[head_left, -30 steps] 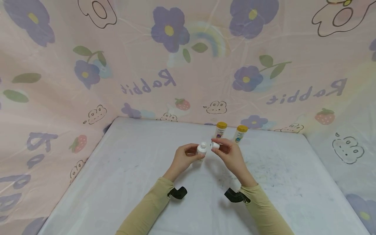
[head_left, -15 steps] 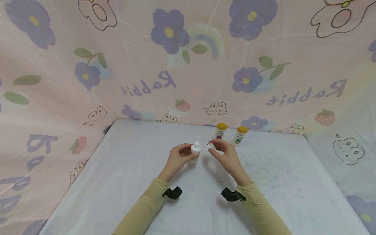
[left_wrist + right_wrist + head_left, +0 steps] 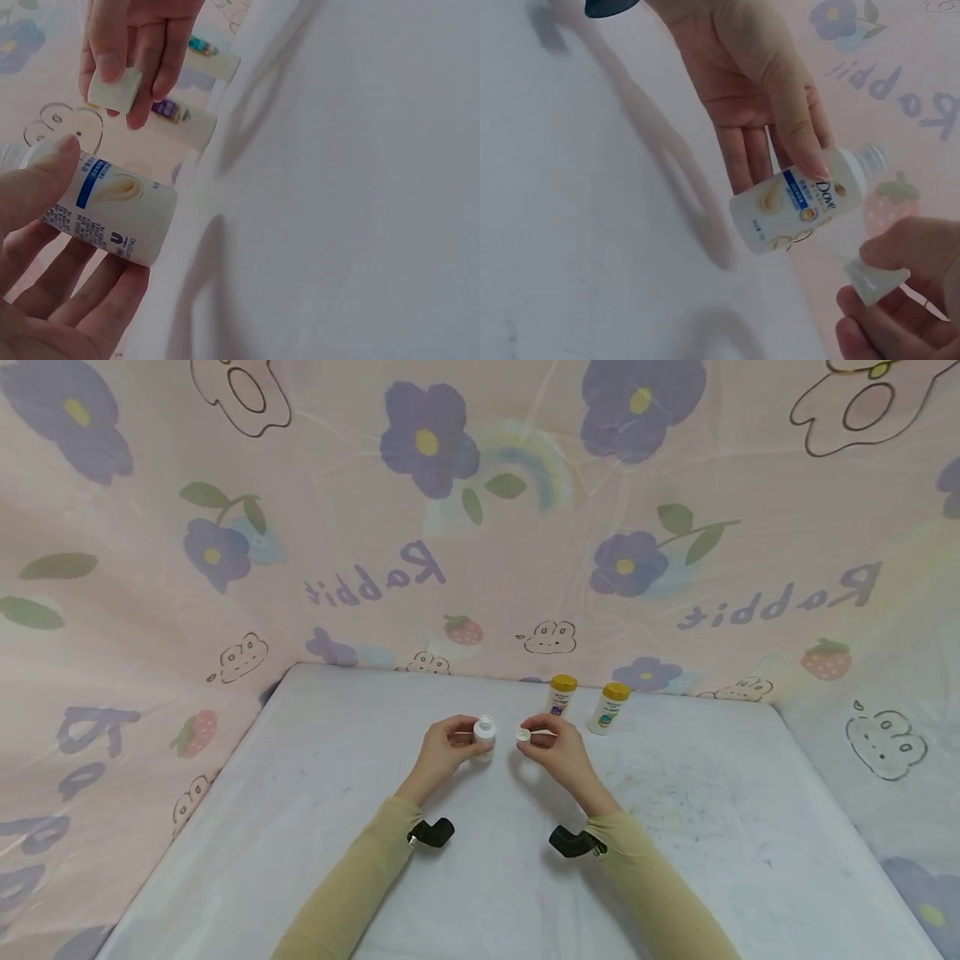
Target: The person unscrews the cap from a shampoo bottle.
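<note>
My left hand (image 3: 444, 750) grips a small white Dove bottle (image 3: 802, 199) round its body, thumb across the label. The bottle's threaded neck (image 3: 871, 159) is bare. In my right hand (image 3: 561, 755), thumb and fingers pinch a white cap (image 3: 115, 90), a short gap to the right of the bottle. In the head view the cap's hollow underside faces the camera. Both hands are held above the white table (image 3: 360, 877). Behind the right hand stand two white bottles with yellow lids, the nearer-left bottle (image 3: 561, 695) partly covered by that hand and the right bottle (image 3: 609, 708).
A pink printed cloth (image 3: 517, 552) hangs behind the table and along its sides. Black wrist cameras stick out from both sleeves, the left camera (image 3: 433, 832) and the right camera (image 3: 573, 842). Faint dark smudges mark the table's right part.
Both hands have shifted left together, the left with the bottle and the right with the cap. The cap has turned so its hollow side shows. The yellow-lidded bottles stay put.
</note>
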A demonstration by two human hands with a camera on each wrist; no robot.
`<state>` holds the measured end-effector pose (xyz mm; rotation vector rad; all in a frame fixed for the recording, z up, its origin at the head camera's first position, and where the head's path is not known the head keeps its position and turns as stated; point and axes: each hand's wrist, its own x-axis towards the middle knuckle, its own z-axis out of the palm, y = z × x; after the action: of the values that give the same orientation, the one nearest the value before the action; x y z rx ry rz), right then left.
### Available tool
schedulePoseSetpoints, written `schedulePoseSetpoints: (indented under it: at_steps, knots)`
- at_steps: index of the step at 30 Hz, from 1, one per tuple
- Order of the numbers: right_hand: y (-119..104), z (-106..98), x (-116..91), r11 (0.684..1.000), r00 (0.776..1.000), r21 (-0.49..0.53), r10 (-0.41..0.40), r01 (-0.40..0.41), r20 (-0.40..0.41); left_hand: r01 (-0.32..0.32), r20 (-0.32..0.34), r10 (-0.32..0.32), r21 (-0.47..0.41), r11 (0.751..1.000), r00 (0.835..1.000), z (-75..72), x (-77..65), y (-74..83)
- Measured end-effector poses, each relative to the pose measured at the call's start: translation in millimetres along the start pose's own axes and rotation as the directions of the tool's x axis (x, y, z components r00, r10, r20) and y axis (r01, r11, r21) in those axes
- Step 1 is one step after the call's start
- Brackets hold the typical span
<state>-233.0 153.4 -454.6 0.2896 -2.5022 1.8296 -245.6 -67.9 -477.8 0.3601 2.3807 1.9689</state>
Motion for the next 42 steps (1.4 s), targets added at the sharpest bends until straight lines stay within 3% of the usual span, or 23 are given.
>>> schedulePoseSetpoints:
  at_steps: [6, 15, 24, 31, 42]
  knots:
    - [13.8, 7.7, 14.6, 0.999, 1.000, -0.051, -0.001, 0.002, 0.007, 0.038, -0.029, -0.038, -0.003, 0.999, 0.999, -4.7, 13.3, -7.6]
    - [27.7, 17.1, 37.3, 0.989, 0.996, -0.121, -0.086, 0.086, 0.001, 0.009, -0.027, -0.009, -0.008, 1.000, 1.000, -3.0, 35.2, -6.8]
    - [38.1, 25.6, 53.0, 0.981, 0.998, -0.182, -0.057, 0.060, 0.018, 0.020, -0.086, -0.021, -0.007, 1.000, 0.996, -4.6, 54.4, -13.4]
    - [40.5, 28.0, 62.5, 0.984, 0.999, -0.176, -0.040, 0.040, 0.006, 0.015, -0.118, -0.018, -0.022, 1.000, 0.993, -5.9, 65.9, -14.0]
    - [40.3, 32.0, 77.7, 0.969, 1.000, -0.247, -0.005, 0.006, 0.004, 0.029, -0.142, -0.031, -0.010, 1.000, 0.989, -9.4, 71.3, -17.8]
